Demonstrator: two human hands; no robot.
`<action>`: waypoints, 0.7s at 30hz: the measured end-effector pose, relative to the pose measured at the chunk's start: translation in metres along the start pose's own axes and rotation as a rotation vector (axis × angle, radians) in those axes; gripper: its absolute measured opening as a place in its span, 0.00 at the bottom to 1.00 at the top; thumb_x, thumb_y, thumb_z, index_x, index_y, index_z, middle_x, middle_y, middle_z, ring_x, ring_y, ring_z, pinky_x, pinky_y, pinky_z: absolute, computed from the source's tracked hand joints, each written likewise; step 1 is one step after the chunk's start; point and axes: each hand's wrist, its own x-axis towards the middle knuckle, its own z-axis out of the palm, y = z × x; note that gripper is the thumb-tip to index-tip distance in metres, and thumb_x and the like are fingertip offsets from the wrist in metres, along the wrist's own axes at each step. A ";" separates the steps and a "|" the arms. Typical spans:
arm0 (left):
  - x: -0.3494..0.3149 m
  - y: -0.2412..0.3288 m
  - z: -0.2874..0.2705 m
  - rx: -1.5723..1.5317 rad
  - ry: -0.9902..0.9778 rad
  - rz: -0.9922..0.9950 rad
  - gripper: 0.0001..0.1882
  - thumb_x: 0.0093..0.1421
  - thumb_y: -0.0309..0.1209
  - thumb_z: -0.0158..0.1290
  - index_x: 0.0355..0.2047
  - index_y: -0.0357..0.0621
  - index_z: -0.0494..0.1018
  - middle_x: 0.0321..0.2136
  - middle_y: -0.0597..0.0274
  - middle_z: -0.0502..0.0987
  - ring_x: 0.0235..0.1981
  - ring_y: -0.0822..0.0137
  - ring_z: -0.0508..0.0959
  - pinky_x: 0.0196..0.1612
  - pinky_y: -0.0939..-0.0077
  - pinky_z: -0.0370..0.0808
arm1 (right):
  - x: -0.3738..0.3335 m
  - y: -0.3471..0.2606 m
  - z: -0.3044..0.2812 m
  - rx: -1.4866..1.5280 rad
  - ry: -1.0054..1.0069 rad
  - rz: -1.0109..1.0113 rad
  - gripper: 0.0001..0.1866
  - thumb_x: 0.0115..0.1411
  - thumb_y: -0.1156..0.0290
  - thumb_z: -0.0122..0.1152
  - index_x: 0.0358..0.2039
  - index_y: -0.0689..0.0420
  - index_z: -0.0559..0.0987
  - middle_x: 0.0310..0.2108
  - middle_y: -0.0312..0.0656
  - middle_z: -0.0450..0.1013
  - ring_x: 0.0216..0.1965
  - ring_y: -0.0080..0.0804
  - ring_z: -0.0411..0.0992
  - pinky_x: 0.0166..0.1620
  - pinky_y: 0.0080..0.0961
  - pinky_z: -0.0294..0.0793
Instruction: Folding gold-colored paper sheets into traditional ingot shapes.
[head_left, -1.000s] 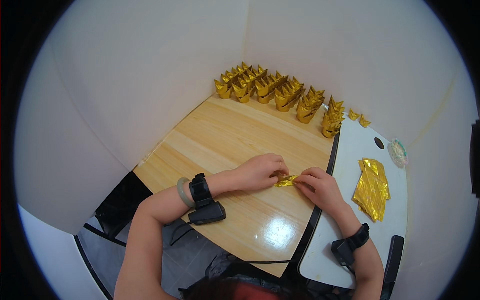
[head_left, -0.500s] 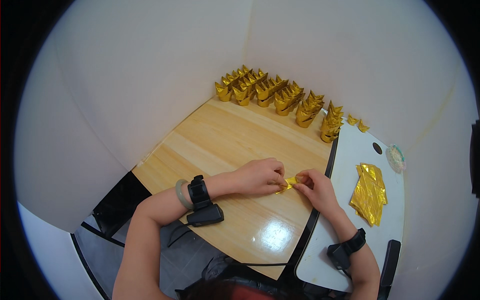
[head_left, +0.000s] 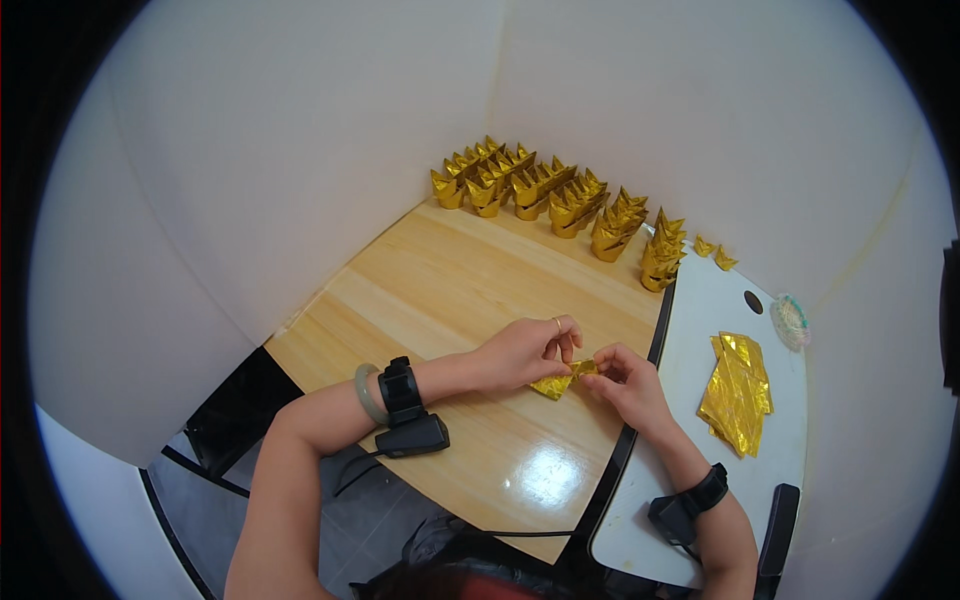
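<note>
A small piece of gold foil paper (head_left: 553, 386), partly folded, lies between my hands over the wooden table. My left hand (head_left: 528, 352) has its thumb and fingers at the paper's left part, with the fingers curled above it. Pinched on the paper's right end are the thumb and fingertips of my right hand (head_left: 628, 382). Part of the paper is hidden by my fingers. On the white table to the right rests a stack of flat gold foil sheets (head_left: 738, 395).
Rows of folded gold paper ingots (head_left: 577, 205) stand along the back of the wooden table (head_left: 410, 270). Two more small ingots (head_left: 725, 258) sit at the far end of the white table (head_left: 650, 500), near a clear round container (head_left: 790, 320). Pale walls close in behind.
The paper has turned and shows more of its left part. My left hand has shifted slightly left, its fingers raised; my right hand still pinches the right end.
</note>
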 end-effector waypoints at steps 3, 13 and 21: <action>0.002 -0.002 -0.001 -0.022 -0.100 0.014 0.10 0.55 0.25 0.56 0.36 0.39 0.69 0.27 0.65 0.75 0.28 0.75 0.74 0.33 0.81 0.72 | 0.000 -0.004 -0.003 -0.043 0.007 0.000 0.15 0.53 0.74 0.65 0.39 0.62 0.71 0.28 0.35 0.73 0.27 0.16 0.70 0.33 0.15 0.69; 0.002 -0.016 -0.002 -0.498 0.012 0.025 0.06 0.56 0.21 0.52 0.32 0.43 0.68 0.31 0.65 0.72 0.35 0.76 0.73 0.37 0.81 0.72 | -0.004 -0.006 0.000 0.123 0.027 -0.070 0.12 0.56 0.80 0.57 0.42 0.62 0.72 0.36 0.41 0.74 0.36 0.25 0.75 0.41 0.20 0.73; 0.003 -0.023 -0.016 0.203 -0.114 0.251 0.10 0.44 0.20 0.54 0.27 0.47 0.75 0.34 0.64 0.70 0.46 0.58 0.64 0.53 0.70 0.62 | -0.003 -0.001 -0.007 -0.294 0.004 -0.385 0.12 0.48 0.84 0.57 0.33 0.57 0.80 0.35 0.39 0.72 0.33 0.31 0.72 0.36 0.22 0.72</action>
